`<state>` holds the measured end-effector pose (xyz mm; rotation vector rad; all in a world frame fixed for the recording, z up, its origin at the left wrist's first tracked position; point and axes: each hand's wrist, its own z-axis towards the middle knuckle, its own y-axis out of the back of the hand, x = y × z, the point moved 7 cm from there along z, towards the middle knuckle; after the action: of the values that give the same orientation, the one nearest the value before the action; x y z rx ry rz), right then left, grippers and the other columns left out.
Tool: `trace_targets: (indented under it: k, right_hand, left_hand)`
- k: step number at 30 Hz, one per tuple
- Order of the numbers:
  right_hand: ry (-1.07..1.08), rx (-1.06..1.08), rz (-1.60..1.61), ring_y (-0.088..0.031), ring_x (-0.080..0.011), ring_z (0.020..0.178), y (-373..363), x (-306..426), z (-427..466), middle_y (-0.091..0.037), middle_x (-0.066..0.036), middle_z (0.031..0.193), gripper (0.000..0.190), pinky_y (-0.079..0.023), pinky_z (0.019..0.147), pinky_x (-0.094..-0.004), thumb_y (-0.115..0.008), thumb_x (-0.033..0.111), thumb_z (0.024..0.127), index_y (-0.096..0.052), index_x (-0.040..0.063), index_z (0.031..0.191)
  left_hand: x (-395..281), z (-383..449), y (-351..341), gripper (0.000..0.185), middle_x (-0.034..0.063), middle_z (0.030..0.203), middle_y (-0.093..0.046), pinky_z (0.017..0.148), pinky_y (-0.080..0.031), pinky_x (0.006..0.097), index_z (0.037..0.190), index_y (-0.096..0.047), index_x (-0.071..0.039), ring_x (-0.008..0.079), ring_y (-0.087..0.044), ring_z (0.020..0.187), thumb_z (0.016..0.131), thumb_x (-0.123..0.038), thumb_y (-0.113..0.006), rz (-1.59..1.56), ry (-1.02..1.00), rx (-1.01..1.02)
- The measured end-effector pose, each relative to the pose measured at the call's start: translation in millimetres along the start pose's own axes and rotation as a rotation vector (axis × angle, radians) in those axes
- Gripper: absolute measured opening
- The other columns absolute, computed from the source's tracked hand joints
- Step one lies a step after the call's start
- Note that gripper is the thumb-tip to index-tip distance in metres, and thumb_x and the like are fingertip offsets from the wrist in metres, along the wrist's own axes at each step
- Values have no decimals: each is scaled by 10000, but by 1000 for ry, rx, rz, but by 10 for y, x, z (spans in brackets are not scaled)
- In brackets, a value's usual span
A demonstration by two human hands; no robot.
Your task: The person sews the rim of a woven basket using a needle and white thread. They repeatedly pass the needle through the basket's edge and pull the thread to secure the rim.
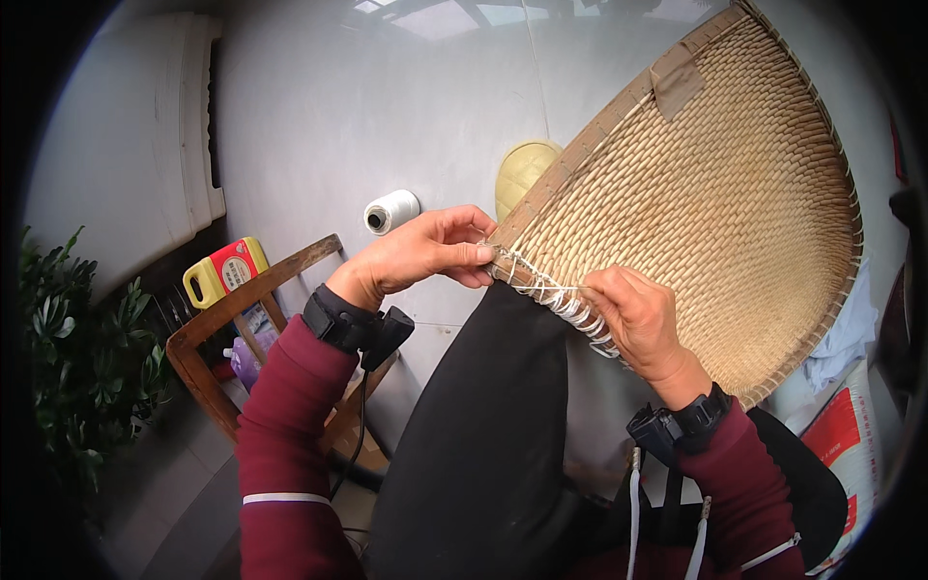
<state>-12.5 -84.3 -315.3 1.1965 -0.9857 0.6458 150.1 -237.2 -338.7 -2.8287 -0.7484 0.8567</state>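
Note:
A large woven wicker winnowing basket (696, 217) rests across my lap, its wooden rim (580, 148) running up to the far right. My left hand (442, 250) pinches the near corner of that rim between thumb and fingers. White thread (580, 317) is wound in many loops around the rim's near edge. With its fingers closed, my right hand (634, 315) grips a strand of the thread, which stretches taut from the wrapped edge. A brown cloth patch (678, 80) covers part of the rim higher up.
A spool of white thread (392, 212) lies on the tiled floor. Left of me stand a wooden chair (254, 297), a yellow jug (226, 272) and a leafy plant (87, 341). My slippered foot (525, 170) shows behind the rim. A red-and-white sack (844, 435) is at right.

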Motion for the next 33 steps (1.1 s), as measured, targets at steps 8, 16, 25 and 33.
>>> trace_targets:
  k: [8,16,25,33]
  right_hand:
    - [206,122,40,-559,-200,578,-73,240,678,-558,-49,665,97,-446,523,-303,-708,102,832,-623,57,845]
    - [-555,353,354,-546,-85,595,-216,-601,299,-558,-24,658,145,-445,529,-284,-657,172,920,-668,35,874]
    - [-262,-7,218,-604,-98,658,490,-473,682,-640,-40,758,147,-479,546,-264,-712,110,859,-704,38,987]
    - [16,324,128,-613,-249,623,-4,-26,584,-598,-101,716,104,-489,553,-309,-691,72,839,-601,38,879]
  left_hand:
    - [-64,-25,15,271,77,872,-685,731,-566,259,1154,-578,-15,134,-677,766,951,-179,-649,66,54,-42]
    - [-17,39,52,215,66,841,-677,708,-560,247,1125,-593,-8,123,-672,738,938,-106,-635,77,64,-77]
    - [22,-22,-1,186,53,817,-675,667,-544,227,1085,-602,-8,104,-662,706,926,-95,-644,62,112,-110]
    - [-109,-118,-33,162,51,788,-676,630,-530,222,1055,-609,-11,99,-652,680,919,-90,-648,99,142,-109]
